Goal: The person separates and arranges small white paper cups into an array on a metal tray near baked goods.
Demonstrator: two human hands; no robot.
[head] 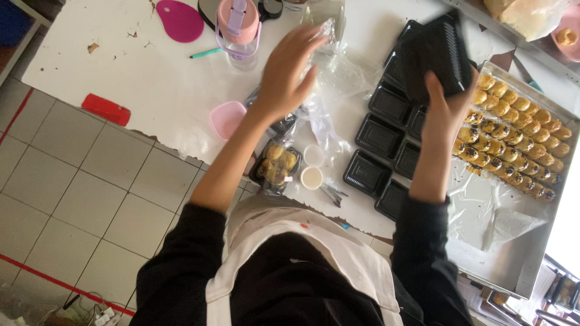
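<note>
My left hand (289, 75) reaches out over the white table (139, 78), fingers spread, fingertips touching a heap of clear plastic bags (338, 72). I cannot see it gripping anything. My right hand (448, 104) holds up a stack of black plastic trays (436, 53), above several empty black trays (379, 136) laid in rows on the table. Right of them lies a metal baking sheet (519, 253) with rows of small golden pastries (513, 136). One black tray filled with pastries (277, 164) sits near the table's front edge, under my left forearm.
Two small white cups (312, 167) stand beside the filled tray. A pink bowl (226, 118), a pink water bottle (238, 27), a magenta scraper (180, 19), a teal pen (205, 53) and a red scraper (106, 109) lie on the table's left part. Tiled floor (78, 193) is at the left.
</note>
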